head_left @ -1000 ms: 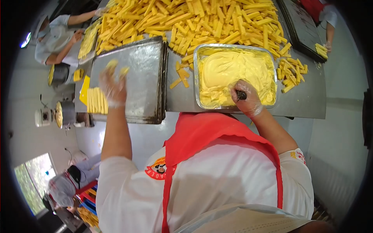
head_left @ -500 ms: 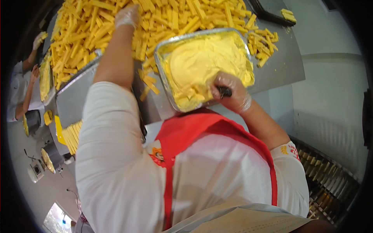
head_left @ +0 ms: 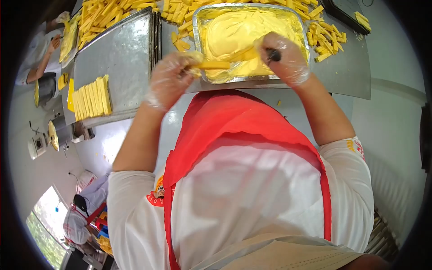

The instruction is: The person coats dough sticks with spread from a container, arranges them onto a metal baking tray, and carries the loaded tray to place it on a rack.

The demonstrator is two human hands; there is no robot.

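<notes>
My left hand point(head_left: 171, 80), in a clear plastic glove, is closed on a yellow cake stick point(head_left: 215, 65) that points right, over the near left corner of a metal pan point(head_left: 196, 32). Cream is smeared on the glove's fingers. My right hand point(head_left: 284, 59), gloved too, grips the black handle point(head_left: 273, 55) of a spreading knife. Its blade point(head_left: 244, 56) is coated in yellow and reaches left toward the stick, over the pan. Thick pale yellow cream point(head_left: 252, 29) fills the pan. Whether the blade touches the stick I cannot tell.
Loose cake sticks point(head_left: 108, 18) are heaped along the back, with a smaller pile point(head_left: 326, 40) right of the pan. Cream-coated sticks point(head_left: 92, 98) lie in a row on a metal tray point(head_left: 121, 58). A co-worker's hand point(head_left: 54, 43) shows at far left, another person point(head_left: 78, 225) lower left.
My left hand has come back from the heap toward me and now holds a cake stick beside the pan. My right hand has lifted the knife, its coated blade now showing. The view has shifted.
</notes>
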